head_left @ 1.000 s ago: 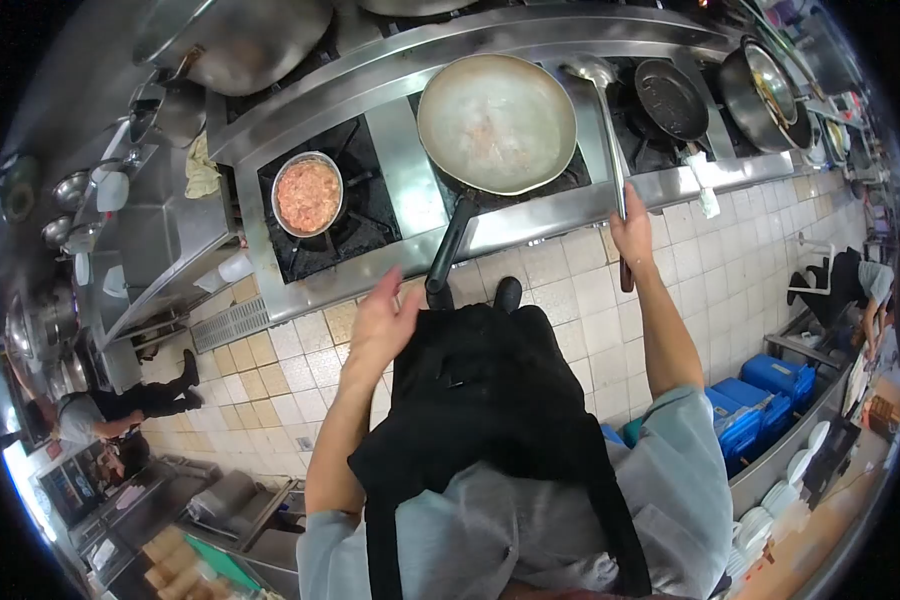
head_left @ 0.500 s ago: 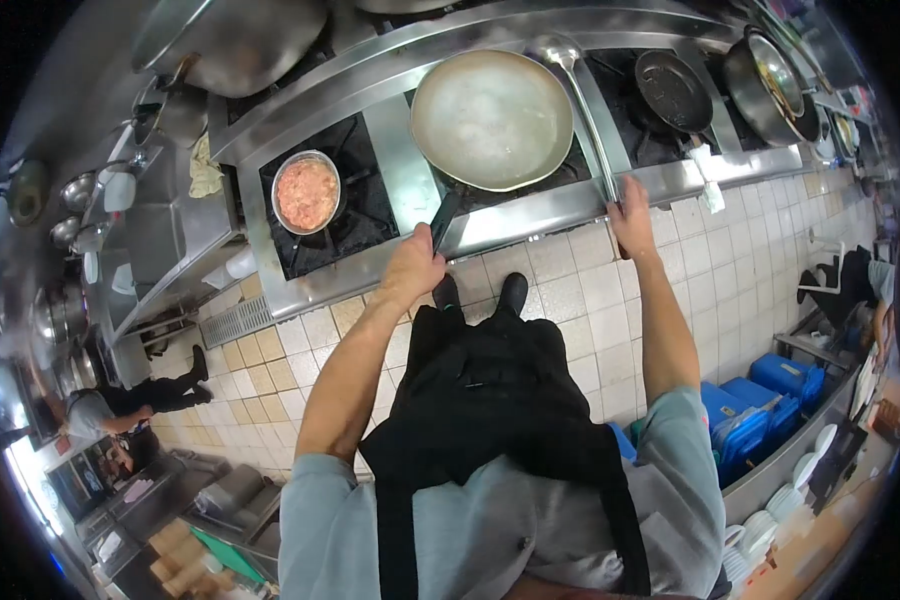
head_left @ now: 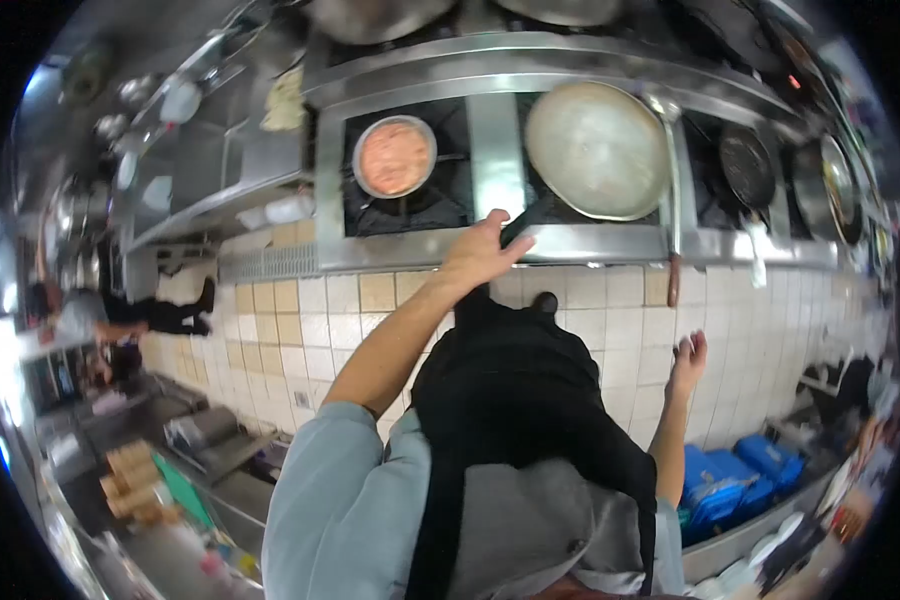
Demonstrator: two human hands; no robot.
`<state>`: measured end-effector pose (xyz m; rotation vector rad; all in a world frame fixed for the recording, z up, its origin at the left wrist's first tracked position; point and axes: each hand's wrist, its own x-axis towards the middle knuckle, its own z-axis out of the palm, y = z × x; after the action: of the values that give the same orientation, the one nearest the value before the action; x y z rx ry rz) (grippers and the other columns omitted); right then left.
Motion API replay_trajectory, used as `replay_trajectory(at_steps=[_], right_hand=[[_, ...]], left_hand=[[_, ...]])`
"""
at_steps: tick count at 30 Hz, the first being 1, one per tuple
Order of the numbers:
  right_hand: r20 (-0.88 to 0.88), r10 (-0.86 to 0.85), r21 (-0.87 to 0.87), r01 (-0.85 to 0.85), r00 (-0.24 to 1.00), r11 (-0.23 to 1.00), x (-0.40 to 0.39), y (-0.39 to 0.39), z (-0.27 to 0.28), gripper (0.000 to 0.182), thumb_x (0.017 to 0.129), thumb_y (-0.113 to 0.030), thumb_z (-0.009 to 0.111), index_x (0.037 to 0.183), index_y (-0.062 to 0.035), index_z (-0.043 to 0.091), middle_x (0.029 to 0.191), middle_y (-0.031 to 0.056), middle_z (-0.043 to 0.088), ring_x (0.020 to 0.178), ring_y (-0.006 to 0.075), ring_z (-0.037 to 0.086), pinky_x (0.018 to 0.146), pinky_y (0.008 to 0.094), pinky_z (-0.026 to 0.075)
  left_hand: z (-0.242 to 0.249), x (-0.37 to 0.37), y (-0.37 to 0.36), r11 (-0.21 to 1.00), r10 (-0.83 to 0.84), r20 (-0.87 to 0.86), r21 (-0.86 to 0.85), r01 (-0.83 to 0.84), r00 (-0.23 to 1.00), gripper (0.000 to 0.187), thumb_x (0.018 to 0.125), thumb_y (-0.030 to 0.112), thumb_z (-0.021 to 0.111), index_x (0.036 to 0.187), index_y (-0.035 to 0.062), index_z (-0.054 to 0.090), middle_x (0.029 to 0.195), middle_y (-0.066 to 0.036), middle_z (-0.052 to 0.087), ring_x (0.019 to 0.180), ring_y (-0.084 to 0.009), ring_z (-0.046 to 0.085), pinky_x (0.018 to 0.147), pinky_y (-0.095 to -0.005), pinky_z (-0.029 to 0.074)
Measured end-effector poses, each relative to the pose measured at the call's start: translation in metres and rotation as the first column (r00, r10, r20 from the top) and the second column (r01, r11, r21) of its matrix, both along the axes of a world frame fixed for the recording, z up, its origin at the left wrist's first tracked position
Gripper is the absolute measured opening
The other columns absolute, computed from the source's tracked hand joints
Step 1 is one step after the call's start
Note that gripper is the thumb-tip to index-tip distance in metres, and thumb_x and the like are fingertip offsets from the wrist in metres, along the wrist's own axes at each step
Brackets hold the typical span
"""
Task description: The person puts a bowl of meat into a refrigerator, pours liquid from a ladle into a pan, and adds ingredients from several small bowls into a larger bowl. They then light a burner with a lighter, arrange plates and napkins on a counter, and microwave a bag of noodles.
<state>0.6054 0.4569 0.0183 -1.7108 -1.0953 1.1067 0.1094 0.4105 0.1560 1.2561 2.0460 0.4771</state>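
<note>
Steel frying pan (head_left: 597,148) sits on the right-hand burner of the stove (head_left: 490,150); the left hand (head_left: 480,252) is closed around its dark handle at the stove's front edge. Right hand (head_left: 687,360) hangs open and empty, fingers spread, below a ladle (head_left: 670,170) lying just beside the pan. A small pan of pinkish food (head_left: 394,156) occupies the left burner.
</note>
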Motion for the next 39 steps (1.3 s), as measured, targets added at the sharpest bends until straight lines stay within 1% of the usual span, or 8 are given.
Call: replay_trajectory(at_steps=[3,5,8,20,27,31,34,39], right_hand=[[-0.004,-0.026,-0.069,0.026,1.000,0.997,-0.006,-0.028,0.006,0.051,0.096,-0.013,0.060,0.143,-0.0019,0.042,0.138,0.0136,0.048,0.111,0.0202,0.057,0.089,0.0369,0.052],[-0.092,-0.053,-0.133,0.040,0.994,0.990,-0.014,-0.046,0.005,0.051,0.096,-0.013,0.060,0.143,-0.0029,0.042,0.135,0.0117,0.050,0.110,0.0200,0.058,0.088,0.0365,0.052],[-0.150,-0.067,-0.249,0.028,0.986,0.968,-0.027,-0.068,0.013,0.050,0.096,-0.014,0.061,0.142,-0.0045,0.043,0.126,0.0078,0.055,0.105,0.0189,0.059,0.085,0.0354,0.052],[0.000,0.349,-0.401,-0.319,0.937,0.859,-0.121,-0.072,0.067,0.045,0.098,-0.019,0.061,0.137,-0.0025,0.048,0.111,0.0047,0.058,0.090,0.0147,0.062,0.072,0.0293,0.053],[0.081,0.640,-0.462,-0.540,0.764,0.704,-0.130,-0.066,0.030,0.043,0.098,-0.020,0.062,0.134,0.0014,0.050,0.110,0.0101,0.062,0.087,0.0155,0.064,0.069,0.0293,0.054],[-0.038,0.779,-0.324,-0.745,0.626,0.583,-0.062,-0.042,-0.120,0.043,0.098,-0.022,0.062,0.131,0.0034,0.053,0.097,0.0103,0.066,0.083,0.0170,0.064,0.070,0.0300,0.052],[-0.028,0.948,-0.458,-0.847,0.318,0.271,-0.156,-0.019,-0.018,0.040,0.097,-0.019,0.061,0.130,0.0035,0.053,0.095,0.0100,0.066,0.082,0.0176,0.065,0.069,0.0294,0.053],[-0.236,0.933,-0.532,-0.840,0.270,0.108,-0.181,0.021,-0.064,0.037,0.094,-0.016,0.061,0.126,0.0024,0.057,0.094,0.0097,0.067,0.080,0.0169,0.065,0.067,0.0295,0.053]], left_hand=[[-0.027,-0.025,-0.032,0.960,0.265,0.111,0.060,-0.272,0.958,0.054,0.093,0.046,0.062,0.126,0.0041,0.052,0.101,-0.021,0.068,0.091,-0.0365,0.068,0.074,-0.0442,0.055],[-0.067,-0.069,-0.055,0.613,0.649,0.663,-0.163,-0.773,0.375,0.042,0.096,0.034,0.062,0.126,0.0064,0.051,0.088,-0.010,0.064,0.080,-0.0242,0.065,0.071,-0.0368,0.056],[-0.094,-0.134,-0.063,0.315,0.582,0.812,-0.190,-0.930,0.031,0.034,0.095,0.022,0.062,0.123,0.0060,0.051,0.085,-0.005,0.057,0.077,-0.0149,0.060,0.068,-0.0304,0.056],[-0.102,-0.225,-0.028,0.442,0.623,0.753,-0.115,-0.890,0.212,0.012,0.087,0.003,0.062,0.083,0.0078,0.052,0.088,-0.008,0.062,0.082,-0.0194,0.066,0.070,-0.0395,0.063],[-0.077,-0.208,-0.075,0.232,0.595,0.789,0.019,-0.972,0.157,0.017,0.081,-0.003,0.057,0.072,0.0092,0.049,0.069,-0.005,0.052,0.064,-0.0190,0.061,0.051,-0.0401,0.059],[-0.040,-0.166,-0.160,0.102,0.590,0.807,-0.033,-0.994,0.034,0.016,0.081,-0.003,0.059,0.085,0.0091,0.050,0.083,-0.006,0.056,0.072,-0.0202,0.063,0.058,-0.0403,0.061],[0.012,-0.108,-0.237,-0.048,0.616,0.782,-0.080,-0.996,-0.093,0.033,0.083,-0.004,0.060,0.111,0.0081,0.050,0.101,-0.011,0.063,0.086,-0.0253,0.068,0.066,-0.0422,0.061],[0.000,-0.007,-0.376,-0.269,0.549,0.769,-0.209,-0.940,-0.328,0.052,0.085,-0.009,0.051,0.134,0.0009,0.039,0.121,-0.019,0.060,0.102,-0.0335,0.067,0.076,-0.0485,0.063]])
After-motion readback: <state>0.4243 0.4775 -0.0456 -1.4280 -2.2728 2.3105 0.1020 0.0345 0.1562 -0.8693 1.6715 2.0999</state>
